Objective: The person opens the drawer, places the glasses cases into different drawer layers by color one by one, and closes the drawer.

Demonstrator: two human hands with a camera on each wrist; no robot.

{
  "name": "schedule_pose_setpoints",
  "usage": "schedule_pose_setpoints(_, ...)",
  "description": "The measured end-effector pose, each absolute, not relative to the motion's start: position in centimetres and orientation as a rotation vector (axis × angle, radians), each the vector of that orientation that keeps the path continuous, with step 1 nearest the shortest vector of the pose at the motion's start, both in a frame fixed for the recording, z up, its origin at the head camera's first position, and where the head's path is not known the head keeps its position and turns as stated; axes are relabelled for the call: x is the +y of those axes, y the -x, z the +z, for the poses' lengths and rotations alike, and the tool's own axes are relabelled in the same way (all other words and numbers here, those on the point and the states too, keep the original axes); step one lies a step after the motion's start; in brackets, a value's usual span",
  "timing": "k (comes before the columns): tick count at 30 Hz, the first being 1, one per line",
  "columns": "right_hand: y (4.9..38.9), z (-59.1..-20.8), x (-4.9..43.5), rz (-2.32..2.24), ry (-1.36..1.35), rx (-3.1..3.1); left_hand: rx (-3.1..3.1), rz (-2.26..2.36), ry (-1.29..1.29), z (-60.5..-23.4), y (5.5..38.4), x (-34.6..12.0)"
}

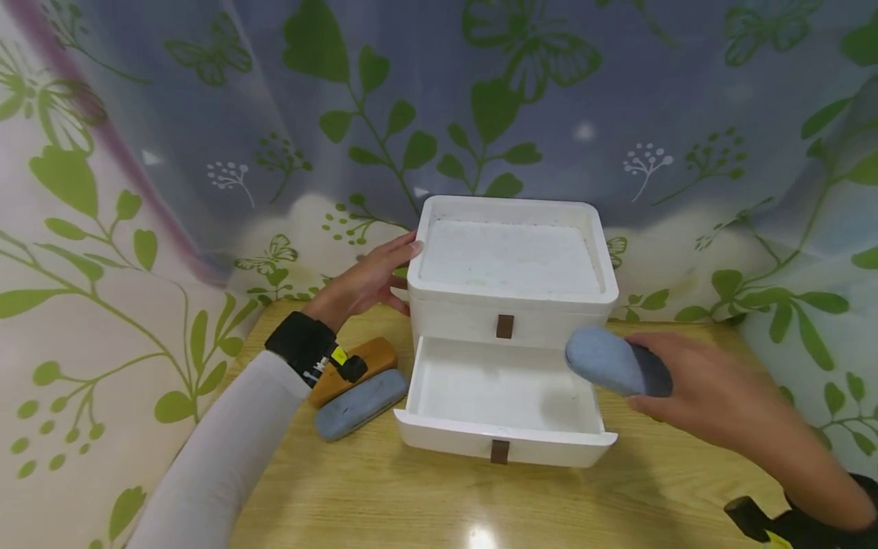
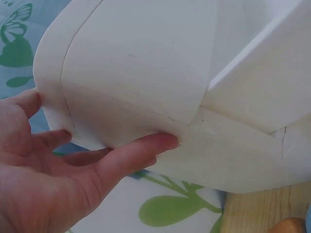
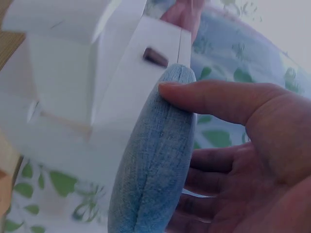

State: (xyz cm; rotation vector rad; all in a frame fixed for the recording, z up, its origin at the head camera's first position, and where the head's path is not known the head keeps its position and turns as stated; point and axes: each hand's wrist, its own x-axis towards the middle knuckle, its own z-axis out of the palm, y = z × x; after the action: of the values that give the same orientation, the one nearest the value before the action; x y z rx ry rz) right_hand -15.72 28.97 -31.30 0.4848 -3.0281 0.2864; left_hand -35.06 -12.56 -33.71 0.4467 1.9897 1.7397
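My right hand (image 1: 706, 389) grips a light-blue fabric-covered glasses case (image 1: 604, 361) by one end, above the right side of the pulled-out drawer. In the right wrist view the thumb lies across the glasses case (image 3: 150, 165) and the fingers are behind it. The left hand (image 1: 370, 278) rests against the left side of a white two-drawer box (image 1: 514, 324); in the left wrist view its fairly straight fingers and thumb touch that side wall (image 2: 126, 97). The lower drawer (image 1: 504, 389) stands open, nothing seen in it. The upper drawer is closed.
On the wooden table (image 1: 425, 503), left of the box, lie a brown case (image 1: 373, 356) and another blue case (image 1: 363, 404), side by side under my left wrist. A leaf-patterned curtain (image 1: 384, 99) hangs close behind the box and along both sides.
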Motion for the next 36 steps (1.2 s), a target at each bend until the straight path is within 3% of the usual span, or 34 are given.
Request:
schedule_pose_setpoints(18,18.7,-30.4,20.0,0.19,-0.849,-3.009,1.994,1.734,-0.437,-33.6,35.1,-12.7)
schedule_pose_setpoints(36,22.0,-33.8,16.5,0.123,-1.087,-3.09,1.975,1.739,-0.447,-33.6,35.0,-12.7)
